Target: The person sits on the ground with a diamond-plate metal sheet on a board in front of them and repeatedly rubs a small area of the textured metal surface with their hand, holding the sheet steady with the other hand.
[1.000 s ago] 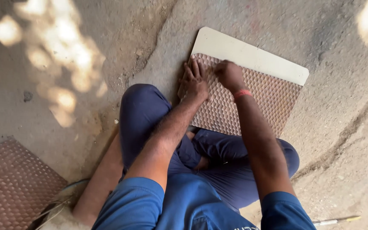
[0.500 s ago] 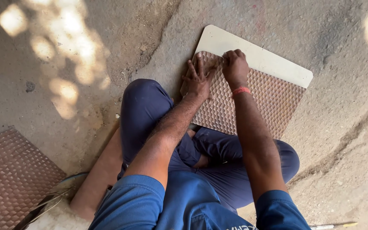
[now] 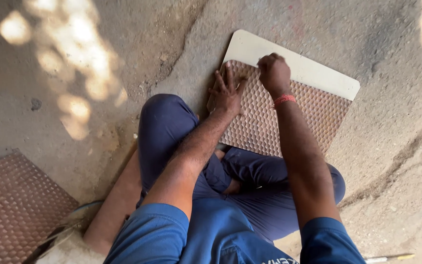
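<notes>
1. Bare concrete floor (image 3: 382, 161), cracked and dappled with sun, carrying everything; sat upon cross-legged, in blue trousers.
2. Pale board (image 3: 308, 68), lying flat on the floor just beyond the knees, set at a slant; only a strip along its far edge left uncovered.
3. Brown embossed sheet (image 3: 299, 117) with a honeycomb pattern, laid flat on the board and covering all but that far strip; near edge reaching the shins.
4. A second embossed sheet (image 3: 10, 210) of like colour, well apart by the floor's near left corner, untouched.
5. Left hand (image 3: 228, 90), spread flat with fingers fanned, pressing down on the brown embossed sheet's far left corner, seemingly as a hold-down.
6. Right hand (image 3: 273, 73), curled into a closed fist just beside the left, resting on the sheet's far edge where it meets the bare strip of board. Cannot tell whether anything is pinched inside.
7. Red thread (image 3: 284, 99) round the right wrist.
8. Slim stick-like tool (image 3: 387, 257) by the floor's near right edge, out of reach of both hands.
9. Step in hand, judged from the pose: working the sheet's far edge against the board, near its left corner. Any further travel along that edge calls for steady downward pressure from the left hand, lest the sheet slide.
</notes>
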